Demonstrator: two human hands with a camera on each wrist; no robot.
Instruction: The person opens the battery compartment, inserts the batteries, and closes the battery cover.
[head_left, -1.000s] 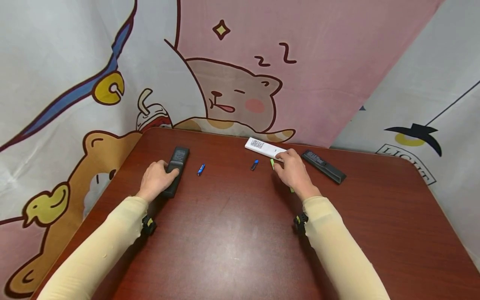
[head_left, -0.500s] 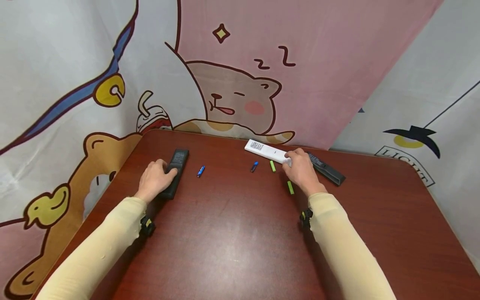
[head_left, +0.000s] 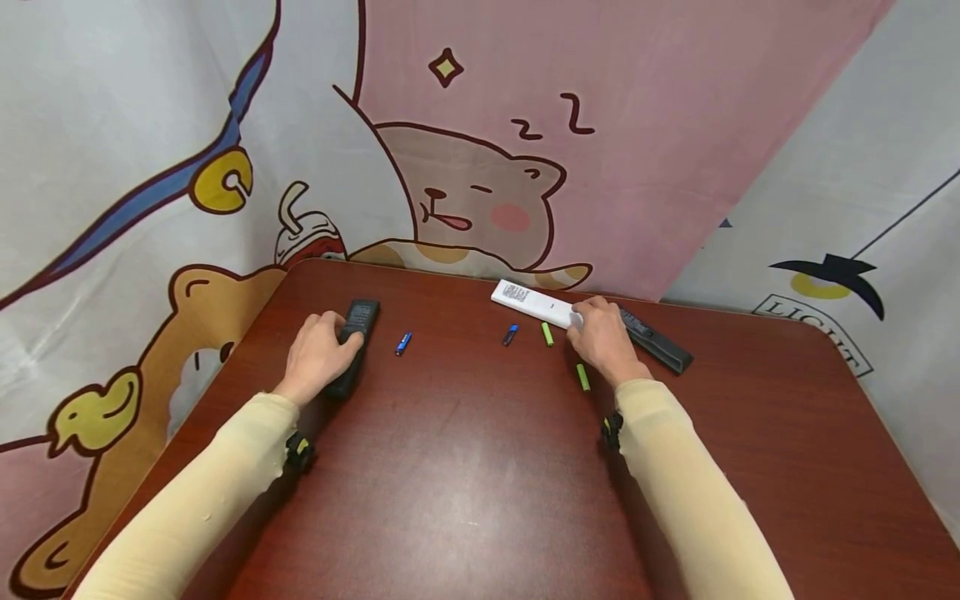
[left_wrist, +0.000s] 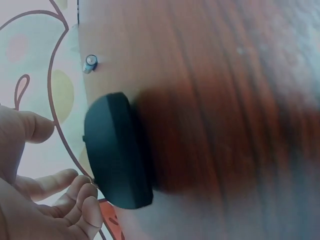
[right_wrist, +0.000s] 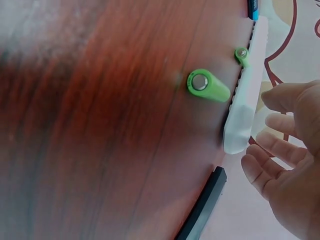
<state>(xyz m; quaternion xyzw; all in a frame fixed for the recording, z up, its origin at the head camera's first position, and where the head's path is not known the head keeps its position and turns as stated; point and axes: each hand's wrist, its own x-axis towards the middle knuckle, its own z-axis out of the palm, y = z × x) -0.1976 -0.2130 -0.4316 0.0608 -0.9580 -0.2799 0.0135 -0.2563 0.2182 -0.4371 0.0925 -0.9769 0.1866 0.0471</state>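
Note:
My left hand [head_left: 321, 354] hovers over a black remote control [head_left: 363, 315], fingers loosely bent and thumb spread from them. In the left wrist view the remote's near end [left_wrist: 117, 152] shows below the fingers, which overlap its edge. At the right end of a white remote control [head_left: 531, 303], lying with its labelled side up, is my right hand [head_left: 606, 340]. Its fingers are relaxed and spread, with a gap to the white remote [right_wrist: 245, 105] in the right wrist view. One green battery [head_left: 547, 334] lies close to this remote, and another green battery [head_left: 583, 377] nearer me.
Behind the right hand lies a second black remote [head_left: 660, 345], partly covered by it. Between the hands are a blue battery [head_left: 402, 343] and a black-and-blue battery [head_left: 510, 335]. The brown table [head_left: 450, 467] ends at a printed cloth backdrop [head_left: 615, 167].
My right hand has shifted right along the white remote, uncovering the nearer green battery. The left hand has moved slightly right over its black remote.

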